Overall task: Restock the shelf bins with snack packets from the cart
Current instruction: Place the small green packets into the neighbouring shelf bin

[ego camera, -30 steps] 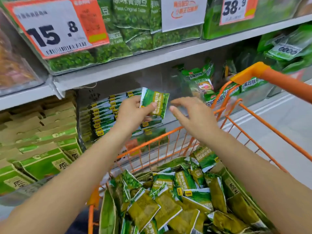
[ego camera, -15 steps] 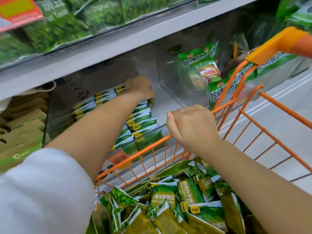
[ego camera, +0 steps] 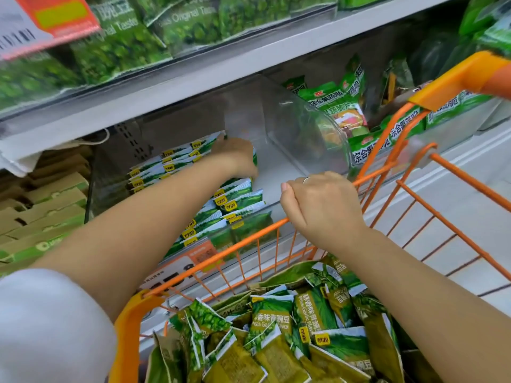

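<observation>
Several green snack packets (ego camera: 272, 317) lie heaped in the orange wire cart (ego camera: 453, 230) below me. A clear shelf bin (ego camera: 301, 125) holds rows of the same packets (ego camera: 239, 201) standing on edge along its left side. My left hand (ego camera: 236, 154) reaches deep into the bin at the back of the right row. It holds a green packet (ego camera: 255, 159) whose edge shows beside the palm; the fingers are hidden. My right hand (ego camera: 323, 208) grips the cart's front rim (ego camera: 243, 241), with a ring on one finger.
The bin's right half shows bare white floor. Next to it, a bin (ego camera: 414, 139) holds green vegetable-crisp bags (ego camera: 331, 102). The shelf above carries green pea bags (ego camera: 177, 26) and a price tag (ego camera: 47, 20). Cardboard boxes (ego camera: 41, 205) fill the left bin. The orange cart handle (ego camera: 464, 76) sits right.
My left hand carried the packet from above the cart into the bin and pushed it further back. My right hand dropped onto the cart rim and gripped it. The view tilted down.
</observation>
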